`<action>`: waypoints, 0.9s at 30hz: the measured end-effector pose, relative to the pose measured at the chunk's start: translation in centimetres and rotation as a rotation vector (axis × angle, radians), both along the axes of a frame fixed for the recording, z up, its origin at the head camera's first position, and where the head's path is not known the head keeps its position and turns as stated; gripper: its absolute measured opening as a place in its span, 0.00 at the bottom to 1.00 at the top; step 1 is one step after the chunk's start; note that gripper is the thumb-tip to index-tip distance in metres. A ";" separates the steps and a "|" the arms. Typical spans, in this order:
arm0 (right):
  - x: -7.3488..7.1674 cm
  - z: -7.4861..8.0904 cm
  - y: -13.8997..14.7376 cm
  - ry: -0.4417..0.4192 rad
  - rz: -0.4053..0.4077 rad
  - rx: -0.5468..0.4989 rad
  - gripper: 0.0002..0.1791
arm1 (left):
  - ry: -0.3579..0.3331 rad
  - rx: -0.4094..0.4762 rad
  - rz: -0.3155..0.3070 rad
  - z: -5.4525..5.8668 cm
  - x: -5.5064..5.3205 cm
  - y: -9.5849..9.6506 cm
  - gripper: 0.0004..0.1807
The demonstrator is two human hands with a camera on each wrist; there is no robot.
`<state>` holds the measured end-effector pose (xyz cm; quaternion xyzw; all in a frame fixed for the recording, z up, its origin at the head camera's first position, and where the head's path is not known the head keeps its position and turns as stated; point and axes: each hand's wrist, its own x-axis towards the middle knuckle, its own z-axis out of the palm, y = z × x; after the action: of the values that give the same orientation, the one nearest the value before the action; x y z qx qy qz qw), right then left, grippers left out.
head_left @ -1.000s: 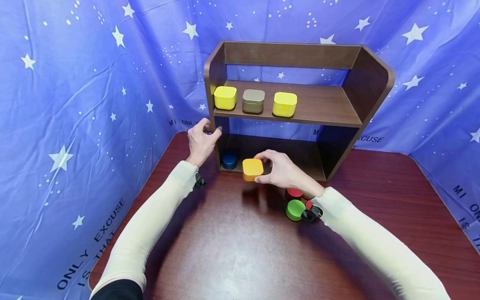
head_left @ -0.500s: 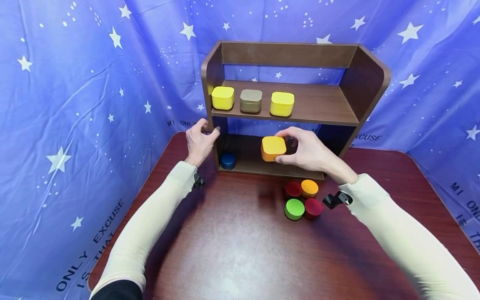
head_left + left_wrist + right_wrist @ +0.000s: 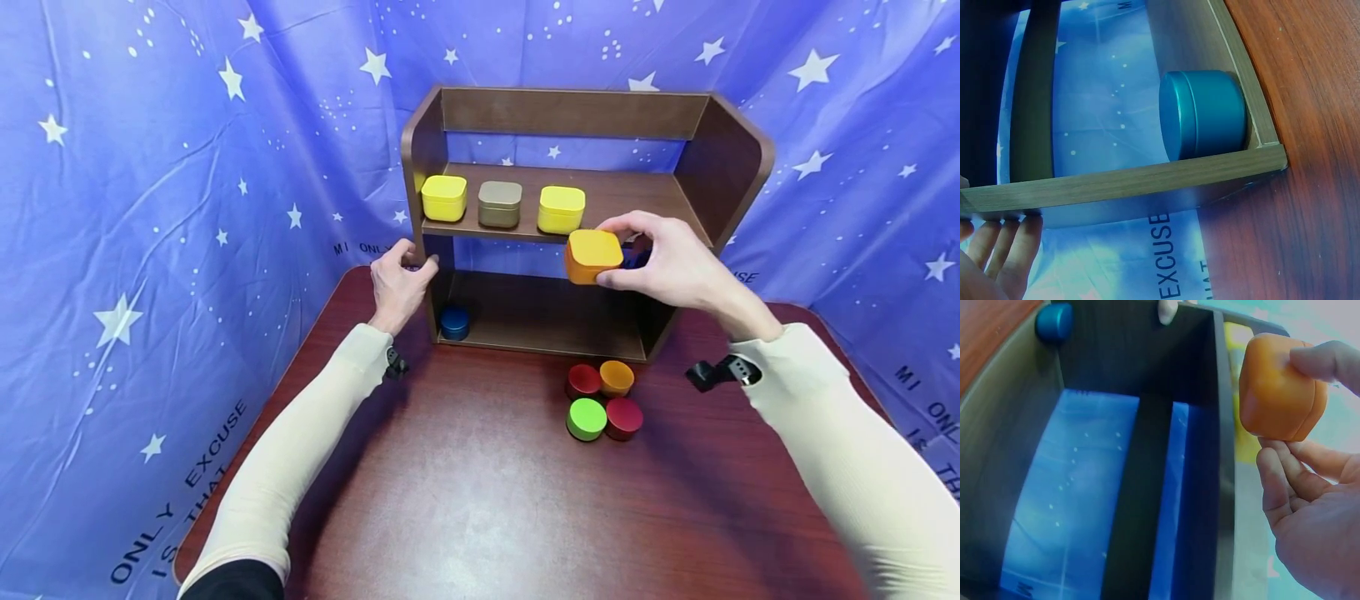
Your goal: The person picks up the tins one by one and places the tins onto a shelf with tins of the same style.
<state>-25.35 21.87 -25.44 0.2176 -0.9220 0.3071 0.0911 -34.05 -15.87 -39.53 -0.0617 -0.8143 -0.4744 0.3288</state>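
My right hand [image 3: 675, 260] pinches a square orange tin [image 3: 593, 256] between thumb and fingers, in the air before the upper board's front edge. In the right wrist view the orange tin [image 3: 1279, 387] shows its rounded side. My left hand [image 3: 401, 286] grips the left side panel of the brown two-tier shelf [image 3: 540, 235], thumb inside and fingers outside. On the upper tier, from left to right, stand a yellow tin [image 3: 444, 199], a grey-brown tin [image 3: 499, 205] and another yellow tin [image 3: 561, 210]. A round blue tin [image 3: 454, 323] sits in the lower tier's left corner.
In front of the shelf on the table [image 3: 450, 467] stand a dark red round tin [image 3: 583, 382], an orange round tin [image 3: 617, 379], a green round tin [image 3: 587, 419] and a second red one [image 3: 624, 418]. A starry blue curtain [image 3: 150, 208] hangs behind and at the sides.
My right hand has lifted the square orange tin up and to the right, from the lower tier's front to the upper board's height. My left hand has stayed on the side panel.
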 end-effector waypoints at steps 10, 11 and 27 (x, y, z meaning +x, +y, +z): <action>-1.7 1.4 2.9 -0.019 -0.077 -0.072 0.31 | 0.004 -0.007 0.012 0.0 0.2 0.1 0.13; -1.9 1.4 3.2 -0.027 -0.085 -0.082 0.31 | 0.004 -0.008 0.011 0.0 0.2 0.1 0.13; -4.4 1.6 4.3 -0.075 -0.134 -0.116 0.32 | -0.004 -0.007 -0.003 0.0 0.0 0.0 0.14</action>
<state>-29.74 26.13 -23.85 0.1380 -0.9179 0.3612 0.0894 -34.02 -15.84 -39.57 -0.0633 -0.8165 -0.4721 0.3261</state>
